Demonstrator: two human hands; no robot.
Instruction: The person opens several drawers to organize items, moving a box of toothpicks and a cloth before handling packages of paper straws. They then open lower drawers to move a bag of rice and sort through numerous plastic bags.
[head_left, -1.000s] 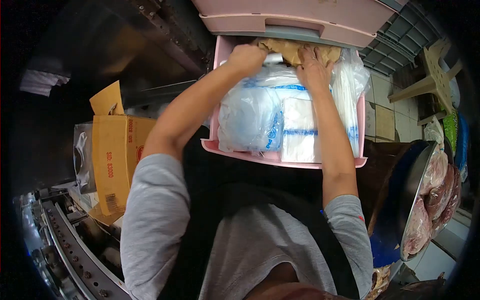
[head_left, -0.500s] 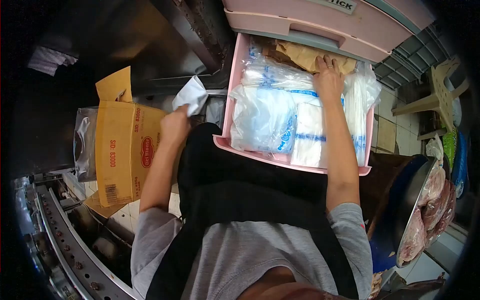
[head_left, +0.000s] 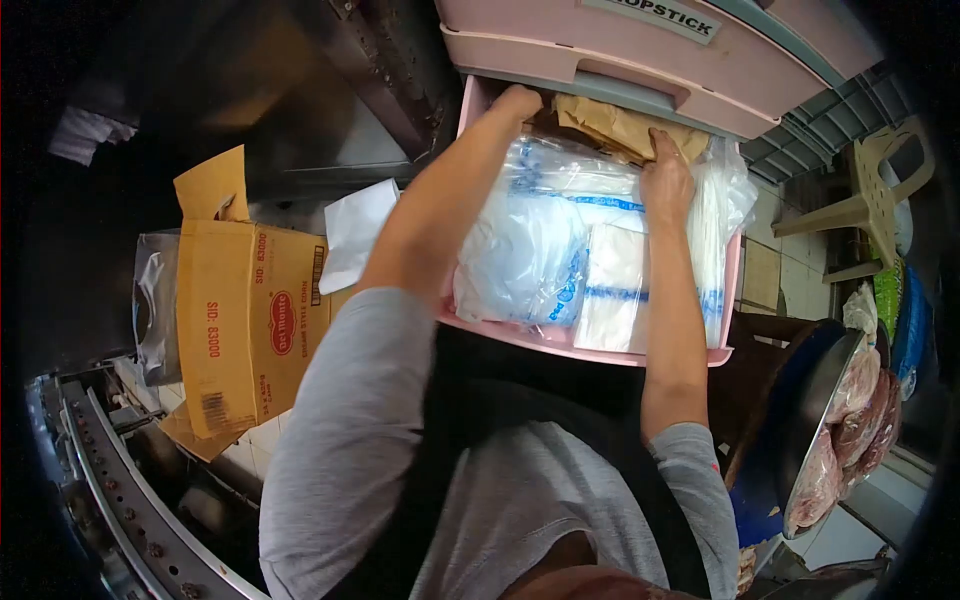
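Note:
A pulled-out pink drawer (head_left: 590,349) holds clear plastic packs of white bags (head_left: 525,245) with blue print. Folded brown paper (head_left: 610,122) lies along its back. My right hand (head_left: 668,178) has its fingers closed at the right part of this paper. My left hand (head_left: 518,103) reaches into the drawer's back left corner; its fingers are hidden there. Beside my left forearm is a white sheet (head_left: 352,232), partly covered by the arm and apart from the hand.
A cardboard box (head_left: 235,320) with open flaps stands on the left, above a metal stove (head_left: 120,500). More pink drawers (head_left: 620,50) are overhead. On the right are a beige plastic chair (head_left: 860,205) and a metal bowl (head_left: 815,430) with bagged meat (head_left: 850,430).
My left hand has let go of the white sheet and moved right, into the drawer's back corner. My right hand has shifted slightly and closed at the brown paper.

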